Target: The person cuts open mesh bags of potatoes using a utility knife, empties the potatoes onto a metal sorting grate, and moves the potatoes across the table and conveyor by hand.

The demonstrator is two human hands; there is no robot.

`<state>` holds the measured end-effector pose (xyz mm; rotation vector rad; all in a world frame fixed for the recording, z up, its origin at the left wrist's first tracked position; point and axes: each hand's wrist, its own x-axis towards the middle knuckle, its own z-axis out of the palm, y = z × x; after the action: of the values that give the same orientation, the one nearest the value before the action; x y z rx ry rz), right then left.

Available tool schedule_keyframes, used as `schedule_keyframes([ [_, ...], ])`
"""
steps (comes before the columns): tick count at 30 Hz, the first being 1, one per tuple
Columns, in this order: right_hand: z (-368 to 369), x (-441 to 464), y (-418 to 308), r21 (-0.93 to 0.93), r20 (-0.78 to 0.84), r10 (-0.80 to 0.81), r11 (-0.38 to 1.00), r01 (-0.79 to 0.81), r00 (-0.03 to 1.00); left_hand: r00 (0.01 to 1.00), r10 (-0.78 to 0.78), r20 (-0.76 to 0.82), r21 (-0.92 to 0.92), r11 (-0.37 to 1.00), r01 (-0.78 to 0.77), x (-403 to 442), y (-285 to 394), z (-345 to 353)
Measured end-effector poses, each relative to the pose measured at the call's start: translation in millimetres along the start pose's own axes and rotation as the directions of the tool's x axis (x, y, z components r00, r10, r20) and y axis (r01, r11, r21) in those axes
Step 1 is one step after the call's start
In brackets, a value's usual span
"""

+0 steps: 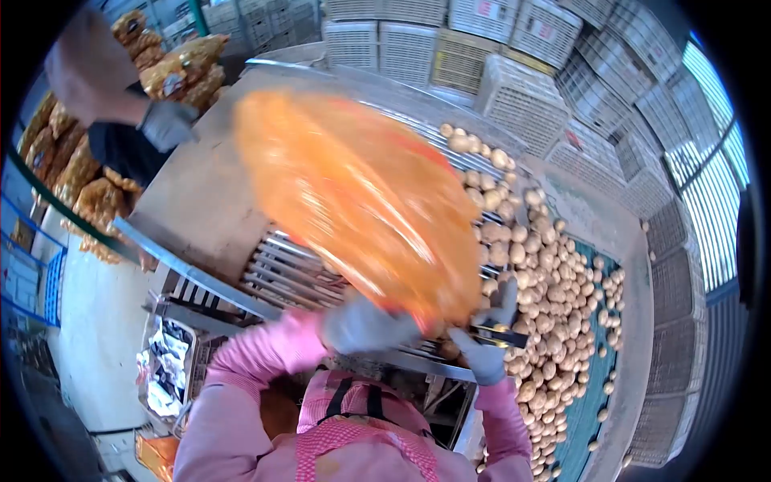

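A large orange plastic bag (361, 201), puffed out and blurred by motion, spreads above the roller conveyor (281, 269). My left hand (365, 325), in a grey glove and smeared by motion, is closed on the bag's near edge. My right hand (486, 353), also gloved, pinches the same bag at its right corner. Close against the right fingers is a small black clamp-like piece (499, 334) with a yellowish part; I cannot tell whether it is held. Many potatoes (554, 321) lie just right of this hand.
Another person's gloved hand (169, 124) is at the far left, near filled net bags (84, 181). Stacked plastic crates (526, 100) stand behind and right. A blue metal rail (193, 269) edges the conveyor. A tray of crumpled material (167, 365) sits at lower left.
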<state>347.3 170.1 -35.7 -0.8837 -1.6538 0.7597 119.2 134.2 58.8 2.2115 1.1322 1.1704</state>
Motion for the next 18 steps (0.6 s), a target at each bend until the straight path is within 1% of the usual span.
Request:
schedule_keyframes([
  [1, 15, 15, -7, -0.052, 0.070, -0.125, 0.990, 0.128, 0.990, 0.976, -0.193, 0.097, -0.503, 0.837, 0.215, -4, 17, 15],
  [2, 33, 28, -13, -0.053, 0.124, -0.162, 0.984, 0.170, 0.979, 0.995, 0.092, 0.046, -0.337, 0.939, -0.071, -15, 16, 36],
  [3, 50, 38, -17, -0.060, 0.170, -0.213, 0.972, 0.226, 0.962, 0.990, 0.026, 0.140, -0.803, 0.588, 0.097, -53, 1, 70],
  [4, 64, 45, -20, -0.064, 0.199, -0.242, 0.964, 0.259, 0.950, 0.983, 0.177, -0.043, -0.338, 0.924, -0.181, -33, 32, 36],
  [6, 82, 53, -22, -0.088, 0.201, -0.294, 0.944, 0.317, 0.934, 0.995, -0.018, -0.095, -0.461, 0.887, -0.028, -38, 42, 16],
  [7, 85, 57, -23, -0.111, 0.184, -0.320, 0.933, 0.343, 0.929, 0.976, -0.167, -0.138, -0.516, 0.854, 0.073, -48, 39, 3],
  [8, 83, 65, -22, -0.153, 0.131, -0.356, 0.915, 0.374, 0.925, 0.935, -0.312, -0.169, -0.575, 0.801, 0.163, -60, 35, -11],
  [9, 75, 72, -22, -0.208, 0.070, -0.404, 0.888, 0.410, 0.912, 0.854, -0.438, -0.283, -0.606, 0.771, 0.194, -66, 31, -21],
  [10, 65, 83, -23, -0.290, -0.002, -0.464, 0.848, 0.444, 0.886, 0.831, -0.280, -0.480, -0.265, 0.950, 0.167, -75, 14, -31],
  [11, 49, 96, -24, -0.433, -0.071, -0.558, 0.764, 0.478, 0.827, 0.810, -0.250, -0.530, -0.196, 0.966, 0.170, -77, 9, -37],
  [12, 20, 111, -20, -0.644, -0.110, -0.669, 0.611, 0.460, 0.735, 0.790, -0.221, -0.571, -0.132, 0.975, 0.178, -83, 8, -40],
  [13, -14, 127, -14, -0.834, -0.075, -0.772, 0.395, 0.385, 0.631, 0.783, -0.230, -0.578, -0.143, 0.973, 0.180, -91, 6, -38],
  [14, 12, 127, -78, -0.588, -0.258, -0.676, 0.677, 0.443, 0.690, 0.800, -0.188, -0.570, -0.134, 0.982, 0.135, -93, 2, -35],
  [15, 12, 137, -106, -0.669, -0.269, -0.679, 0.642, 0.375, 0.683, 0.822, -0.122, -0.556, -0.106, 0.991, 0.076, -90, -3, -40],
  [16, 6, 138, -121, -0.749, -0.260, -0.679, 0.591, 0.300, 0.686, 0.824, -0.120, -0.554, -0.116, 0.991, 0.067, -87, -1, -41],
  [18, 0, 127, -113, -0.521, -0.191, -0.655, 0.699, 0.490, 0.731, 0.817, -0.162, -0.553, -0.384, 0.920, -0.078, -78, 6, -43],
])
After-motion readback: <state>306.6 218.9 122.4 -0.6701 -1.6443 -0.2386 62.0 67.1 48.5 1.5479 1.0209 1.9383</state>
